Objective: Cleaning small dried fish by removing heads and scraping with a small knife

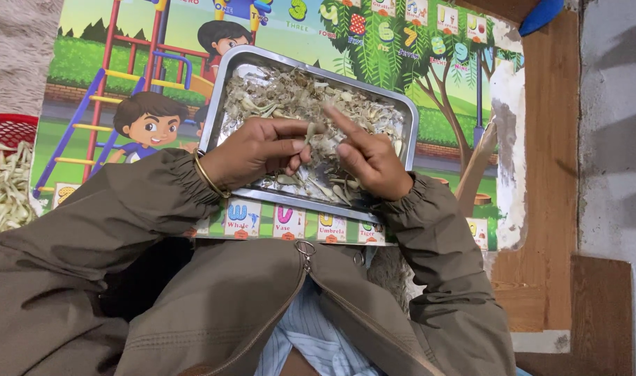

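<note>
A small pale pod [311, 132] is held above the middle of a rectangular steel tray [224, 76], between the 2 hands, with its long axis roughly upright and tilted a little. It lies directly at the fingertips of the left hand [259, 150], where it is pinched between thumb and curled fingers, so the left hand is the nearer one. The left fingers are closed almost fully around the pod's lower end; only its upper part can be seen.

The right hand [370, 163] is placed just beside the pod, on its right. Its forefinger is extended up and leftward toward the pod's top, while the other fingers are folded in toward the palm. Whether the right fingertip actually touches the pod cannot be told, and nothing else can be seen held in that hand.

Below both hands the tray is filled with a loose heap of dried husks and pods [290, 97]. A second pile of pale pods [4, 188] lies well apart at the left edge, beside a red basket [8, 129], on a colourful picture mat [109, 83]
</note>
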